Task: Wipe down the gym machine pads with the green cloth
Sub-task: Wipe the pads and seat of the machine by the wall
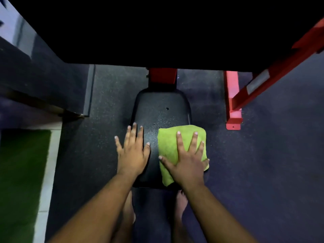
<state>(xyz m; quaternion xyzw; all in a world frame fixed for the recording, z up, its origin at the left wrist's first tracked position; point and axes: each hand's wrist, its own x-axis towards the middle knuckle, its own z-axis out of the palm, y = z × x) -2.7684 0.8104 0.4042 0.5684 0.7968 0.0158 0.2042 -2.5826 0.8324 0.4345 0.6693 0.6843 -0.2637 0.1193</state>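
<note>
my right hand (186,160) presses the cloth (175,142) flat, fingers spread, on the pad (161,106) at its 4 o'clock; left hand (132,149) flat, fingers released, at 8. the 12 o'clock end looks unwiped, i judge.

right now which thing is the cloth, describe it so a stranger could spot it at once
Find the black seat pad below the red machine post, at the picture's centre. On the pad's near right part lies the green cloth, pressed flat under the right hand. It is the only bright lime, soft thing there; the left hand beside it rests on bare pad.
</note>
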